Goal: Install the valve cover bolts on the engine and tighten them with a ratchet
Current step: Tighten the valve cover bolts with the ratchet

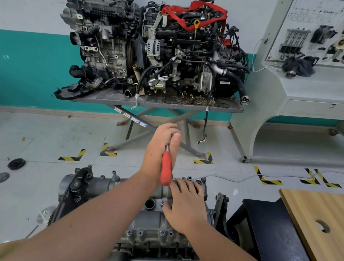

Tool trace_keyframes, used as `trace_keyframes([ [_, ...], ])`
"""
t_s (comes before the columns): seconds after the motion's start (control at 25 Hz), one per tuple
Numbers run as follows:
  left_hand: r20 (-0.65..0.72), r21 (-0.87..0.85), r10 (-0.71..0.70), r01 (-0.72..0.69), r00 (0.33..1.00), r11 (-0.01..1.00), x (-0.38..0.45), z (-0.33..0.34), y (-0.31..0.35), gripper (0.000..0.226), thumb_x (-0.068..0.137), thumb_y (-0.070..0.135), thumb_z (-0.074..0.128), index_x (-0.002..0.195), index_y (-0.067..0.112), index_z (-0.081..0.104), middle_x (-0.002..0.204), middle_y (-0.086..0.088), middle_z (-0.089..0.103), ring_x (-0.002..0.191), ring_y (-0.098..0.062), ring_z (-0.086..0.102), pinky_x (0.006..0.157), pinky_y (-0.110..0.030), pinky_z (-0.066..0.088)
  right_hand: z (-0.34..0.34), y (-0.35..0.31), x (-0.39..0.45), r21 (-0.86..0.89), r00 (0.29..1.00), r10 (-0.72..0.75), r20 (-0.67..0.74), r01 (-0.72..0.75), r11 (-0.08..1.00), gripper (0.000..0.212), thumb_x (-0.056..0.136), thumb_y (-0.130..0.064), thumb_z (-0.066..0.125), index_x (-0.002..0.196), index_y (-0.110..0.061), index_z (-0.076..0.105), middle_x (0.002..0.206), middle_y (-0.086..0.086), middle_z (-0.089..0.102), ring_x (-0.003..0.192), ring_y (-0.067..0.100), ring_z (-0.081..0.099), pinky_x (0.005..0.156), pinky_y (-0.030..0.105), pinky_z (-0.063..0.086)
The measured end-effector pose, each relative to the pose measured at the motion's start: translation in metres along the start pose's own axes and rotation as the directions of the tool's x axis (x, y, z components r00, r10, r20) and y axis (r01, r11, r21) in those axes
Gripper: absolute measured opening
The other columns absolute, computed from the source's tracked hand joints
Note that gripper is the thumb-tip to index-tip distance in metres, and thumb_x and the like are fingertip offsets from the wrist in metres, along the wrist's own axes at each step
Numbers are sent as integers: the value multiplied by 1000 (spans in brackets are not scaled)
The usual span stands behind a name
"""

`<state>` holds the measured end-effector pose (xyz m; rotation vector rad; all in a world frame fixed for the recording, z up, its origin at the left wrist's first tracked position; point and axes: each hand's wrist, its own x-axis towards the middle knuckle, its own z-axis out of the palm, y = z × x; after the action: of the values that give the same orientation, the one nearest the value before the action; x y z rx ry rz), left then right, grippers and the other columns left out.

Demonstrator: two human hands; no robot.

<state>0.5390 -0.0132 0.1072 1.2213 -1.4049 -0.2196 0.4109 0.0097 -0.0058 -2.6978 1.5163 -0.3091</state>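
A grey engine with its valve cover (149, 221) stands low in the middle of the view. My left hand (161, 146) is raised above it and grips the metal head end of a ratchet (167, 167), whose red handle hangs down toward the cover. My right hand (183, 207) rests on the right part of the cover, thumb and fingers bent at a small bolt (163, 201) near a round open port (150, 203). Several bolts sit along the cover's near edge (162, 232) and far edge (189, 178).
Two larger engines (153, 46) sit on a scissor-lift table (156, 103) against the far wall. A grey training panel stand (306, 83) is at the right. A wooden tabletop (324, 228) and a black box (272, 231) flank the engine's right side. Pulleys (16, 163) lie on the floor.
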Motion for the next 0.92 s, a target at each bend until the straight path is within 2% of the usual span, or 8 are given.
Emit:
trace_keyframes([
  [0.08, -16, -289, -249, 234, 968, 928, 0, 7, 5, 32, 104, 36, 40, 118, 21, 63, 119, 14, 65, 111, -10, 64, 98, -28, 48, 0, 1, -1, -2, 1000, -2, 1, 2, 1000, 59, 85, -53, 34, 134, -24, 50, 139, -2, 51, 132, 24, 43, 116, 48, 25],
  [0.16, 69, -575, -563, 494, 823, 652, 8, 9, 11, 34, 105, 38, 39, 116, 21, 65, 106, 7, 73, 98, -12, 70, 99, -33, 47, 0, 1, -1, -11, 1000, -8, -4, 8, 1000, 60, 85, -54, 34, 134, -23, 50, 140, -1, 51, 133, 24, 43, 116, 48, 26],
  [0.24, 195, -676, -686, 603, 701, 424, 17, 2, 11, 38, 105, 40, 39, 101, 14, 67, 84, -3, 75, 80, -17, 72, 88, -34, 46, -1, 1, -1, -12, 1000, -10, -4, 10, 1000, 60, 86, -54, 34, 135, -24, 50, 141, -2, 51, 133, 24, 43, 116, 48, 25],
  [0.36, 281, -535, -747, 744, 603, 400, 34, -19, 12, 28, 103, 36, 42, 94, 17, 61, 61, 0, 65, 63, -18, 69, 75, -36, 44, 0, 2, 0, -15, 1000, -13, 2, 13, 1000, 62, 85, -55, 32, 136, -24, 50, 142, -2, 50, 134, 24, 42, 116, 47, 24],
  [0.52, 335, -25, -776, 828, 535, 560, 56, -37, 28, 18, 97, 24, 42, 92, 13, 55, 62, 0, 67, 68, -16, 72, 87, -41, 45, 0, 1, -1, -15, 1000, -7, -2, 7, 1000, 60, 85, -55, 37, 134, -24, 53, 138, -3, 54, 130, 23, 46, 115, 48, 26],
  [0.64, 351, 412, -729, 603, 587, 684, 72, -35, 37, 18, 95, 15, 42, 94, 8, 59, 72, -3, 72, 67, -16, 65, 67, -31, 46, 1, 0, -1, -20, 1000, 3, -11, -3, 1000, 58, 84, -54, 40, 131, -25, 55, 134, -3, 56, 126, 23, 50, 113, 48, 29],
  [0.72, 401, 664, -619, 252, 675, 704, 80, -32, 40, 15, 94, 8, 43, 99, 8, 57, 83, -6, 68, 66, -18, 59, 56, -30, 45, 1, -1, -1, -20, 1000, 4, -18, -5, 1000, 56, 84, -54, 40, 130, -25, 55, 133, -3, 57, 125, 23, 50, 112, 48, 30],
  [0.92, 530, 808, -289, -371, 797, 457, 68, -29, 30, 11, 97, 17, 52, 99, 27, 49, 89, 8, 49, 84, -17, 50, 81, -40, 42, 1, 1, -1, -13, 1000, -4, -2, 4, 1000, 57, 85, -54, 36, 132, -26, 51, 137, -4, 52, 129, 23, 44, 115, 47, 23],
])
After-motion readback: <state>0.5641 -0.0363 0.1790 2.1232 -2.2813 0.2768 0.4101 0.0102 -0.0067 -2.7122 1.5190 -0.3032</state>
